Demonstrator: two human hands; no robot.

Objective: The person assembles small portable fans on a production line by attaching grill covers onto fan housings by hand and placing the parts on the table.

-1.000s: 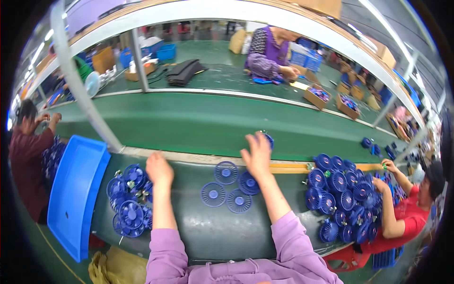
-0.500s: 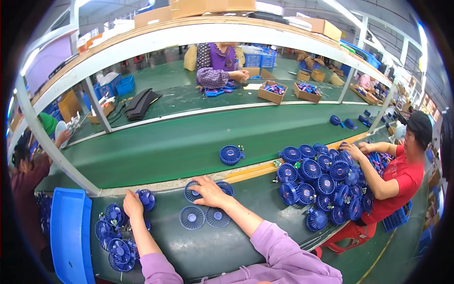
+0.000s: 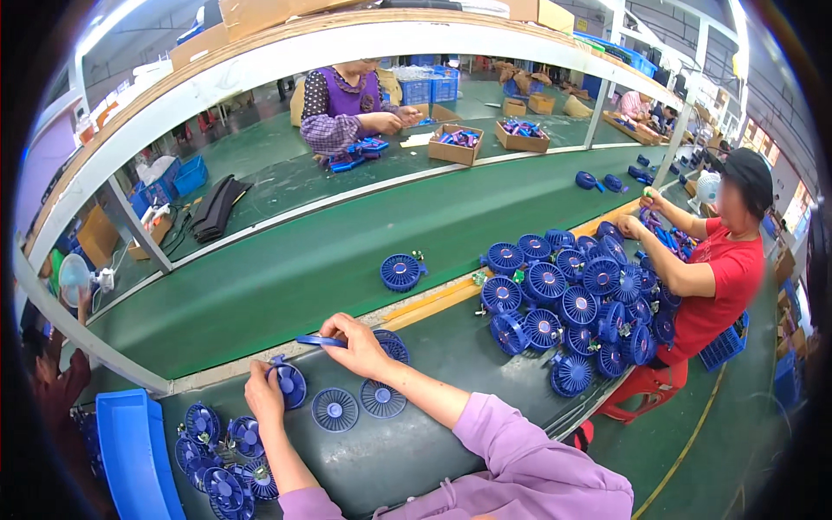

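My left hand grips a round blue fan head by its edge, its blades facing up. My right hand pinches a blue fan grille, tilted so its thin edge shows, just above and right of the fan head; the two are apart. Below my right hand lie a loose slatted grille, another grille touched by the forearm's line of sight, and a partly covered grille. Left of my left hand, several open fan heads with small green circuit boards lie in a pile.
A blue tray stands at the far left. One fan sits on the green conveyor. A large heap of fans lies at right, beside a co-worker in red. Another person in purple works across the conveyor, near cardboard boxes.
My right hand has lifted a grille off the table and turned it edge-on. My left hand has brought a fan head from the pile toward it. The whole view has shifted.
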